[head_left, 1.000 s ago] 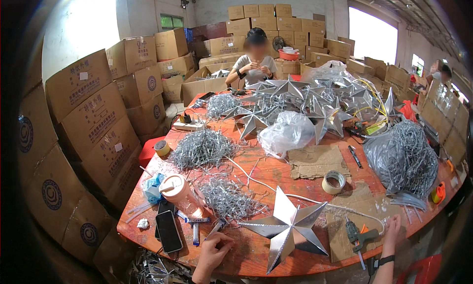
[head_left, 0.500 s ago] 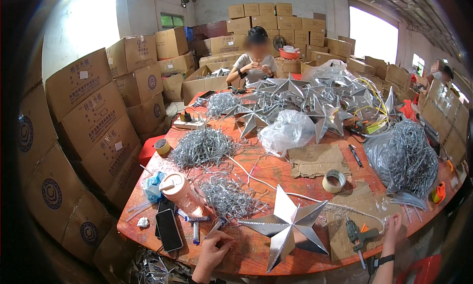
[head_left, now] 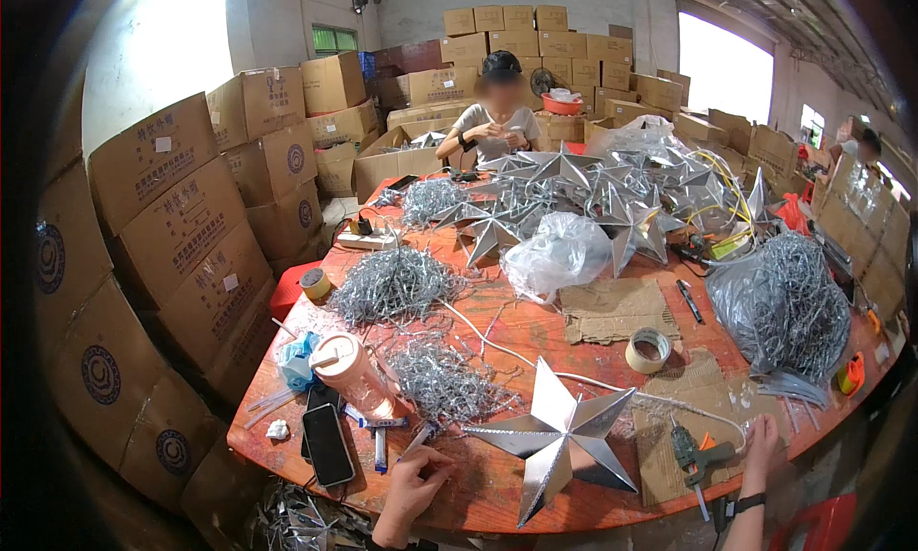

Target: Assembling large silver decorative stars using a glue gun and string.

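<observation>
A large silver five-pointed star [head_left: 559,436] lies near the front edge of the table. Left of it, my left hand [head_left: 413,484] rests by the edge, fingers bent together; whatever they may hold is too small to make out. A heap of silver tinsel [head_left: 448,379] lies just beyond that hand. To the star's right, a dark green glue gun [head_left: 690,455] sits on a piece of cardboard [head_left: 660,432], its white cord curving across the table. Beside the gun and its cord is my right hand [head_left: 762,446], fingers extended and loosely apart, holding nothing visible.
A pink tumbler [head_left: 349,369] and a phone [head_left: 328,444] stand at the left. A tape roll [head_left: 648,350], a marker [head_left: 689,302] and a clear plastic bag [head_left: 559,257] lie mid-table. Several stars are piled beyond. A person [head_left: 495,121] sits opposite; stacked cartons [head_left: 182,236] line the left.
My left hand and right hand stay almost in place, and the star shifts barely, if at all. The person opposite has moved their hands slightly.
</observation>
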Tool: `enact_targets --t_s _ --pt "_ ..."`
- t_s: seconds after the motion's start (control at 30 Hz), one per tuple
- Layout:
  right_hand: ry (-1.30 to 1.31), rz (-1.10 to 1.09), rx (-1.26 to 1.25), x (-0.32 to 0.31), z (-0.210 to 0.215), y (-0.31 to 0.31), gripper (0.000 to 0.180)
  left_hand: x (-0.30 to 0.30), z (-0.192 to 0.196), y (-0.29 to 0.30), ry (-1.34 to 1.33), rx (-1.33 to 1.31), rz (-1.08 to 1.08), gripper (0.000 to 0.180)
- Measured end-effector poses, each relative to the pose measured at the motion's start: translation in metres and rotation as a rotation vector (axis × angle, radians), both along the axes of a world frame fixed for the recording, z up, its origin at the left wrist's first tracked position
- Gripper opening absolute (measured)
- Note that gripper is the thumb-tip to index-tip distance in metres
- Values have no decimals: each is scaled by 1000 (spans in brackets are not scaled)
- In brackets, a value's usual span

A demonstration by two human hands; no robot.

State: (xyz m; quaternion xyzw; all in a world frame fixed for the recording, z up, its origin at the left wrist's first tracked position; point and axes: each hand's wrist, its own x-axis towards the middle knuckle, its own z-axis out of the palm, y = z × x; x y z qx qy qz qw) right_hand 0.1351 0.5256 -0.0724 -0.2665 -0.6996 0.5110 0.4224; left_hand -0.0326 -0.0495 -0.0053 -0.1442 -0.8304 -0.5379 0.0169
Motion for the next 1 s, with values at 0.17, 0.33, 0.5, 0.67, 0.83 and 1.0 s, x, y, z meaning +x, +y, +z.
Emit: enact_targets --t_s 0.17,0.33,0.5,0.67,0.83,1.0 --pt "-19 8 -29 0 9 -8 12 -2 -3 2 -30 8 5 10" --pt "12 27 -55 3 9 -6 3 3 -11 1 5 46 -2 10" --pt "150 -135 28 -5 -31 21 21 2 -18 -4 77 6 -5 11" --pt "-71 -51 1 21 -29 67 25 -12 -21 0 107 68 -80 12" --pt "-1 -57 2 16 -28 79 22 -10 -8 -2 237 61 -98 11" --pt "-94 -115 62 10 -11 53 27 -5 -13 -5 150 84 -77 12"
